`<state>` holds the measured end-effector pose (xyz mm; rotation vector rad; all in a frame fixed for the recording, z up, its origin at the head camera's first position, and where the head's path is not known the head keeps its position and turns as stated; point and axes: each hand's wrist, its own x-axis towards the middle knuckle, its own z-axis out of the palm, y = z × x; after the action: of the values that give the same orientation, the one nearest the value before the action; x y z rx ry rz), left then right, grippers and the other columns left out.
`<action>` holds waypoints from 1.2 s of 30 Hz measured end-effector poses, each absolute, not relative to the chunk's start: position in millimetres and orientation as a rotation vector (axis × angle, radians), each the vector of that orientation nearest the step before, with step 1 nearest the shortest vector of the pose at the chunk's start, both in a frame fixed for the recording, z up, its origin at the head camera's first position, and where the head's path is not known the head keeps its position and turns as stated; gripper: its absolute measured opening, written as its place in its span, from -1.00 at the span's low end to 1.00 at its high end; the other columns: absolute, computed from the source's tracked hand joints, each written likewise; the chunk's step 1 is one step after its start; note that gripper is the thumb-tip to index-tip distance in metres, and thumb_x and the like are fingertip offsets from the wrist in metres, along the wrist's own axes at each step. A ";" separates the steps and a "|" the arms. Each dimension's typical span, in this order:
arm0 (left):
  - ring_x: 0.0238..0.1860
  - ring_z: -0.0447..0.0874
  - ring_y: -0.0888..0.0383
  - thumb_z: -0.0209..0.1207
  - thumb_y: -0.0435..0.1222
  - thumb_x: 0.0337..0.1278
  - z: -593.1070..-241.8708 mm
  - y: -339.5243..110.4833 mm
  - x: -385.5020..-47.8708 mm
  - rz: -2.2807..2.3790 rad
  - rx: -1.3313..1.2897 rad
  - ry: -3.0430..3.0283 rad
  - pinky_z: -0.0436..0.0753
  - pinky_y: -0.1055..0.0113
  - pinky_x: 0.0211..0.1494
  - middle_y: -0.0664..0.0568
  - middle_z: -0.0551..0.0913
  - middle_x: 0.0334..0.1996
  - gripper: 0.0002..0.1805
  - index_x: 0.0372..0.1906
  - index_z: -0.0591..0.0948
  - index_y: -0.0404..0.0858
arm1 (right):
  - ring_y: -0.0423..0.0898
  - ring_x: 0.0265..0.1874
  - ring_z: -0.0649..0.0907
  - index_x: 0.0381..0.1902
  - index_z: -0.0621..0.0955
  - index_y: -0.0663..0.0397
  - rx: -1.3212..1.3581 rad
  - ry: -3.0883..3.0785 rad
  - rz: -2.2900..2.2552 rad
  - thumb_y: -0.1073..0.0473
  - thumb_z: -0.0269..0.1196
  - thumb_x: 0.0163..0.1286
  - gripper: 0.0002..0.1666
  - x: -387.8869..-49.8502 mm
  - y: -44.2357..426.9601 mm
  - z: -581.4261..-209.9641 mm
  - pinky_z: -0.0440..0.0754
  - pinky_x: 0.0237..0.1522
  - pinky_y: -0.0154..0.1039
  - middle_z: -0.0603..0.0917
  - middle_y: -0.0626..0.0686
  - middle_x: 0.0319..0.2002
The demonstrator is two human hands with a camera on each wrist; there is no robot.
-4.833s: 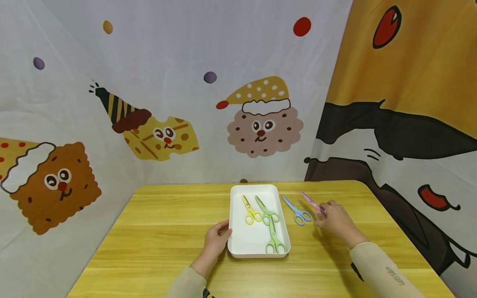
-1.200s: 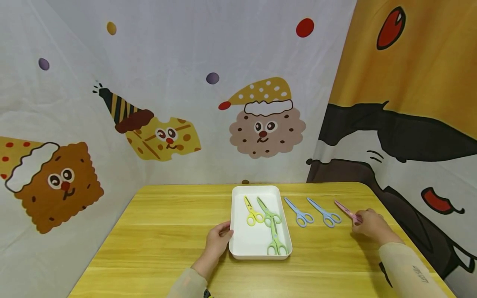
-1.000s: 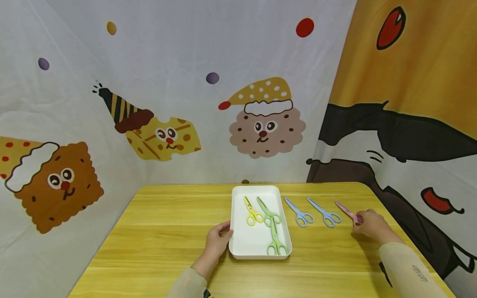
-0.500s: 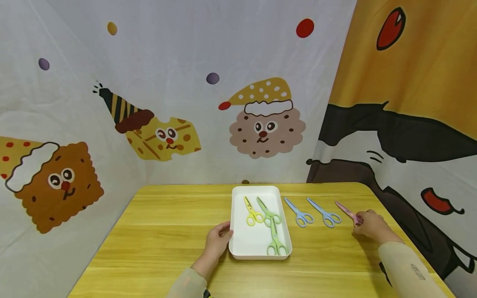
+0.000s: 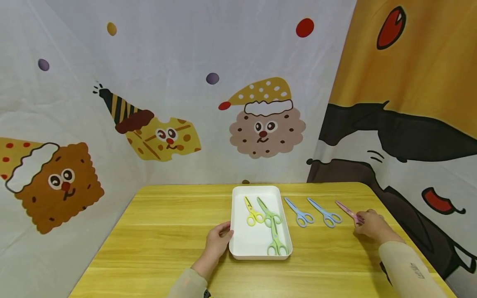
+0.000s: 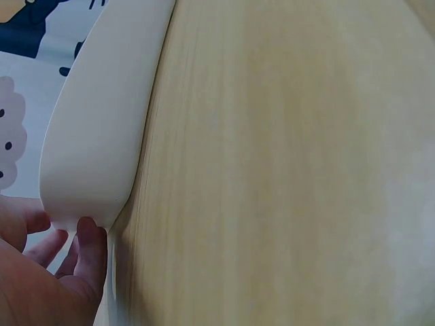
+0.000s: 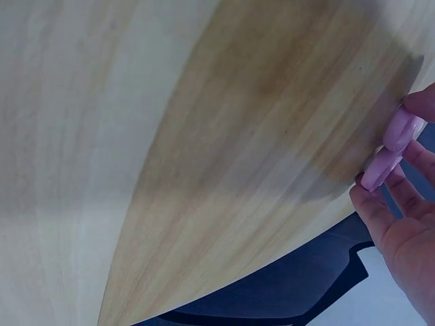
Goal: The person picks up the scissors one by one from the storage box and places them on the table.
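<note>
My left hand point(image 5: 217, 241) holds the left side of a white tray point(image 5: 242, 244); in the left wrist view its fingers and thumb lie against the tray wall point(image 6: 102, 136). Inside the tray are yellow scissors point(image 5: 254, 218) and two green pairs, the upper scissors point(image 5: 263, 205) partly overlapping the lower scissors point(image 5: 275, 238). On the table right of it, pink scissors point(image 5: 346, 210) lie with blades pointing away, and my right hand point(image 5: 374, 225) pinches their handles. The right wrist view shows thumb and fingers on the pink handle loops point(image 7: 401, 129).
Two blue pairs, the nearer-to-tray scissors point(image 5: 299, 214) and the other scissors point(image 5: 325, 214), lie side by side between tray and right hand. The wooden table point(image 5: 156, 236) ends at a cartoon-printed cloth point(image 5: 179, 62) behind. Its right edge runs close to my right hand.
Compared with 4.8 seconds ago, my right hand is farther right with the pink scissors, and a second blue pair lies beside the first. Over the last second almost nothing has moved.
</note>
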<state>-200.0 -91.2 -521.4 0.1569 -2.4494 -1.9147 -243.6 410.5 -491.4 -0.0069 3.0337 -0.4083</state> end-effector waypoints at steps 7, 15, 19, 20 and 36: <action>-0.05 0.63 -0.03 0.18 -0.42 0.16 -522.3 -90.0 -201.0 -1.924 0.173 -2.450 0.67 0.25 -0.02 -0.25 0.64 -0.04 -0.63 0.08 0.56 -0.42 | 0.29 -0.31 0.47 0.00 0.50 0.49 -0.011 3.035 -0.416 0.10 0.42 -0.09 -0.26 -244.2 411.8 -492.3 0.50 -0.25 0.20 0.49 0.42 -0.21; -0.05 0.63 -0.04 0.18 -0.42 0.17 -523.4 -89.9 -201.6 -1.909 0.172 -2.459 0.67 0.26 -0.02 -0.24 0.64 -0.05 -0.64 0.08 0.56 -0.41 | 0.29 -0.32 0.47 0.00 0.51 0.50 -0.022 3.048 -0.422 0.12 0.38 -0.05 -0.30 -243.7 411.5 -494.1 0.50 -0.27 0.17 0.49 0.43 -0.21; -0.04 0.63 -0.03 0.18 -0.41 0.17 -523.6 -89.6 -201.4 -1.914 0.182 -2.463 0.67 0.26 -0.02 -0.23 0.64 -0.05 -0.64 0.09 0.56 -0.40 | 0.32 -0.30 0.47 -0.02 0.53 0.49 -0.027 3.052 -0.427 0.13 0.36 -0.03 -0.34 -244.4 411.9 -493.5 0.49 -0.25 0.20 0.49 0.45 -0.20; -0.04 0.63 -0.03 0.18 -0.41 0.17 -523.7 -89.7 -201.4 -1.914 0.177 -2.462 0.67 0.26 -0.02 -0.23 0.64 -0.04 -0.63 0.09 0.56 -0.41 | 0.33 -0.30 0.47 -0.03 0.54 0.48 -0.031 3.054 -0.426 0.13 0.36 -0.03 -0.36 -244.7 412.1 -493.5 0.49 -0.25 0.21 0.49 0.45 -0.20; -0.04 0.62 -0.04 0.17 -0.42 0.17 -521.1 -89.8 -201.6 -1.921 0.174 -2.452 0.67 0.26 -0.01 -0.25 0.63 -0.03 -0.63 0.09 0.55 -0.43 | 0.40 -0.26 0.46 0.04 0.49 0.55 -0.033 3.039 -0.424 0.15 0.32 0.04 -0.32 -246.1 410.8 -492.7 0.46 -0.21 0.25 0.43 0.54 -0.13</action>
<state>-201.6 -89.8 -521.1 0.1745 -2.4523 -1.9209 -246.1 410.8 -492.7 -0.0332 3.0394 -0.4244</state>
